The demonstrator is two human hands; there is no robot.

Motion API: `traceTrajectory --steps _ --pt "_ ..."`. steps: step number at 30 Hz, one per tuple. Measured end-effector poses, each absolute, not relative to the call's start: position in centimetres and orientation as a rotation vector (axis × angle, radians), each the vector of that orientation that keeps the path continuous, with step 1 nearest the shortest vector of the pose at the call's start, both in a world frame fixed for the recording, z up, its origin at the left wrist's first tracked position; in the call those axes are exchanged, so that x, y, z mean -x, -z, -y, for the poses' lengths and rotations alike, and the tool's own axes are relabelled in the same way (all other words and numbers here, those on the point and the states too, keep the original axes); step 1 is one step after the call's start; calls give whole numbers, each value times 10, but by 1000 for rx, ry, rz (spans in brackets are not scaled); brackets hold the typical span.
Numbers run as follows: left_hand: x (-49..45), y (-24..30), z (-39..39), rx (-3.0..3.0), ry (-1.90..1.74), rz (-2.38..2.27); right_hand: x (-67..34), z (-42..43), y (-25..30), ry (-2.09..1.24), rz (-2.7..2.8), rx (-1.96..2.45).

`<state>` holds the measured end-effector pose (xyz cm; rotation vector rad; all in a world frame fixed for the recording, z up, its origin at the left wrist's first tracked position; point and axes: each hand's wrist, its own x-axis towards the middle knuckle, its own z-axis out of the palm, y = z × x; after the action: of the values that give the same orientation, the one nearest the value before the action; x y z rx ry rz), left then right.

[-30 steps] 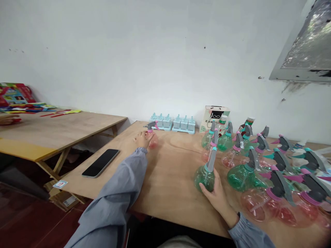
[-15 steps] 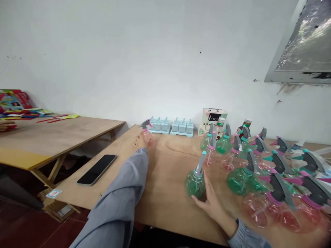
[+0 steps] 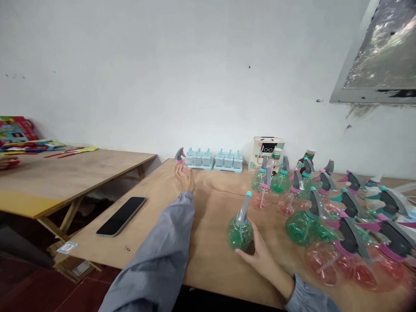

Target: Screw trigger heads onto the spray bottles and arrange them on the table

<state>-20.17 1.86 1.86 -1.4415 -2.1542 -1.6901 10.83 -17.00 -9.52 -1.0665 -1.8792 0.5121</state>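
Note:
My left hand (image 3: 185,178) reaches far across the wooden table (image 3: 208,242) and is closed round a pink spray bottle (image 3: 180,158) with a grey trigger head, next to the blue moulds. My right hand (image 3: 260,255) cups the side of a green spray bottle (image 3: 239,229) with a grey and teal head, which stands tilted near the front of the table. Both arms wear grey-blue sleeves.
Several green and pink spray bottles (image 3: 325,208) crowd the right of the table. Two pale blue ice-lolly moulds (image 3: 214,159) and a small carton (image 3: 265,151) stand by the wall. A black phone (image 3: 121,209) lies at the left edge. A second table (image 3: 65,169) carries coloured packets.
My left hand has carried the pink bottle farther back towards the wall. My right hand has slid the green bottle left, away from the group.

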Motion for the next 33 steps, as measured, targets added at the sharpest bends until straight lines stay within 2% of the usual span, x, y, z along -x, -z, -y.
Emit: traceTrajectory --steps 2,4,7,10,12,17,20,27,33 --pt "187 -7 13 1567 1893 1925 -101 170 94 -485 1878 1055" --pt "171 2 46 2054 2104 1549 -93 170 93 -498 1884 1055" --pt "147 8 84 3014 1942 1071 -84 164 91 -543 1914 1045" --pt "126 6 104 3459 1784 836 -79 155 91 -532 1935 1010" --pt "117 4 110 3486 1815 808 -77 149 91 -506 1941 993" --pt "113 4 111 3236 1873 1065 -83 140 88 -449 2112 924" --pt "119 4 103 3161 1928 1103 -96 134 78 -308 2186 922" --pt "125 8 96 2857 1962 1453 -133 106 49 256 1605 1039" --pt "127 2 102 2863 1808 1362 -140 69 62 275 1489 1160"
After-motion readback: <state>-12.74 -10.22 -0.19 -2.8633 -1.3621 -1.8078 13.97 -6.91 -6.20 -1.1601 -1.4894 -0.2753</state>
